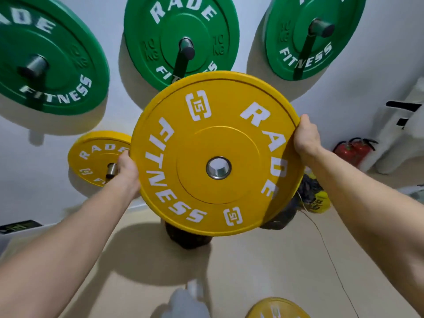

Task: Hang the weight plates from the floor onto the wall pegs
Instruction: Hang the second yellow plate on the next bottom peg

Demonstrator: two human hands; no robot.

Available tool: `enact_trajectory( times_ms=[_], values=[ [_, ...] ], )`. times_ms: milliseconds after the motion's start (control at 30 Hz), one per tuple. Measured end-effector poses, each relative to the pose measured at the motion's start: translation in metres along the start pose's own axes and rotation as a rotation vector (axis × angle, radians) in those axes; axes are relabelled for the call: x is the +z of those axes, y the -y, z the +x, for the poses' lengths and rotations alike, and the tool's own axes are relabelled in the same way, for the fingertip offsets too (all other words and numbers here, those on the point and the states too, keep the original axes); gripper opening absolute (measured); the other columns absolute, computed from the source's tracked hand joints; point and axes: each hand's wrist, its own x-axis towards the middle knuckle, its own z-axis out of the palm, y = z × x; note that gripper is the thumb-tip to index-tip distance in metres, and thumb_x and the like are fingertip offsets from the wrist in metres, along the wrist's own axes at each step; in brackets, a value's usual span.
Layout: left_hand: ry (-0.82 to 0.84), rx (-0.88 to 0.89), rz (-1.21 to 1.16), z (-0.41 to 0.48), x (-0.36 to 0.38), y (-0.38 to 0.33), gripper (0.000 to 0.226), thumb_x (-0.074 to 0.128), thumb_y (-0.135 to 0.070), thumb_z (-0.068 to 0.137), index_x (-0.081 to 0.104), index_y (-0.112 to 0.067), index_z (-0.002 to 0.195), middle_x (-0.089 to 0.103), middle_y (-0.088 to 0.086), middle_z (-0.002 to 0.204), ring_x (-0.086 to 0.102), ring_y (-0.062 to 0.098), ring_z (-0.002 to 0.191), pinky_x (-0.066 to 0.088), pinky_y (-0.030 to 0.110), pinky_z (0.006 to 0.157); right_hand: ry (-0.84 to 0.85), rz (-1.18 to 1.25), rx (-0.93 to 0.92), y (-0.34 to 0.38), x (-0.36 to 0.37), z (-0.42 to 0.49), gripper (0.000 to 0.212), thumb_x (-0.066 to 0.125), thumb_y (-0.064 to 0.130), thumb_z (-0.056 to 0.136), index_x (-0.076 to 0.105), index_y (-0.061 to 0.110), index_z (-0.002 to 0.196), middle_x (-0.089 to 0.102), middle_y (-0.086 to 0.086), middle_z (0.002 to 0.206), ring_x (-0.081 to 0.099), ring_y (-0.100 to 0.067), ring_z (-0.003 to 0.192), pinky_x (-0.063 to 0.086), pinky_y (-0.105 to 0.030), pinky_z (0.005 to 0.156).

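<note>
I hold a big yellow 15 kg plate [215, 154] upright in front of the wall, its face toward me. My left hand [127, 171] grips its left rim and my right hand [306, 136] grips its upper right rim. A metal peg end shows inside its centre hole [218, 168]. Behind it on the left, a second yellow plate [94, 157] hangs on a low silver peg [111, 170]. Three green 10 kg plates [46, 60] [179, 31] [305, 35] hang on the upper pegs. Another yellow plate [277, 308] lies on the floor at the bottom right.
Two red fire extinguishers [351, 150] stand by the wall at the right, beside white furniture [399, 134]. Dark and yellow bags [314, 198] lie behind the held plate, with a thin cord [325, 249] across the beige floor. A dark object [188, 237] sits under the plate.
</note>
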Motion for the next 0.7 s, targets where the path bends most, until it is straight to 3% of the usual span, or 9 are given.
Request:
enact_trajectory(
  times_ms=[100, 267, 400, 533, 600, 700],
  values=[
    [-0.023, -0.001, 0.012, 0.065, 0.016, -0.016, 0.053, 0.030, -0.047, 0.100, 0.073, -0.018, 0.089, 0.074, 0.016, 0.105, 0.069, 0.036, 0.094, 0.057, 0.047, 0.084, 0.001, 0.048, 0.042, 0.014, 0.046, 0.054, 0.043, 0.021, 0.035, 0.103, 0.051, 0.005, 0.098, 0.056, -0.025, 0.122, 0.048, -0.031, 0.099, 0.034, -0.041, 0.085],
    [-0.051, -0.038, 0.059, 0.181, 0.046, -0.033, 0.052, 0.027, -0.040, 0.101, 0.068, -0.019, 0.076, 0.074, 0.014, 0.098, 0.068, 0.033, 0.086, 0.057, 0.042, 0.077, 0.042, 0.042, 0.136, 0.020, 0.133, 0.135, 0.048, 0.019, 0.038, 0.102, 0.055, 0.007, 0.108, 0.055, -0.021, 0.124, 0.049, -0.034, 0.106, 0.035, -0.043, 0.094],
    [-0.092, -0.086, 0.076, 0.250, 0.060, -0.030, 0.055, 0.031, -0.037, 0.100, 0.062, -0.017, 0.058, 0.072, 0.007, 0.064, 0.064, 0.027, 0.061, 0.053, 0.034, 0.062, 0.065, 0.017, 0.163, 0.009, 0.187, 0.185, 0.044, 0.018, 0.038, 0.099, 0.050, 0.008, 0.100, 0.054, -0.023, 0.117, 0.048, -0.033, 0.102, 0.035, -0.044, 0.091],
    [-0.095, -0.161, 0.101, 0.308, 0.071, -0.011, 0.052, 0.033, -0.045, 0.096, 0.066, -0.019, 0.065, 0.075, 0.011, 0.080, 0.067, 0.033, 0.074, 0.058, 0.044, 0.076, 0.133, -0.031, 0.196, -0.012, 0.233, 0.223, 0.039, 0.016, 0.030, 0.104, 0.046, 0.005, 0.107, 0.049, -0.018, 0.112, 0.042, -0.030, 0.098, 0.034, -0.047, 0.091],
    [-0.138, -0.203, 0.131, 0.337, 0.074, 0.007, 0.049, 0.034, -0.044, 0.097, 0.064, -0.019, 0.066, 0.074, 0.009, 0.074, 0.066, 0.033, 0.071, 0.057, 0.041, 0.073, 0.151, -0.052, 0.216, -0.028, 0.254, 0.244, 0.042, 0.015, 0.030, 0.106, 0.047, 0.003, 0.114, 0.051, -0.017, 0.120, 0.045, -0.032, 0.104, 0.034, -0.047, 0.094],
    [-0.184, -0.215, 0.148, 0.390, 0.077, 0.042, 0.042, 0.043, -0.054, 0.086, 0.068, -0.021, 0.093, 0.075, 0.011, 0.091, 0.069, 0.031, 0.083, 0.056, 0.046, 0.088, 0.181, -0.104, 0.238, -0.061, 0.288, 0.271, 0.038, 0.013, 0.029, 0.107, 0.043, 0.007, 0.114, 0.049, -0.023, 0.134, 0.046, -0.035, 0.109, 0.032, -0.045, 0.093]
  ],
)
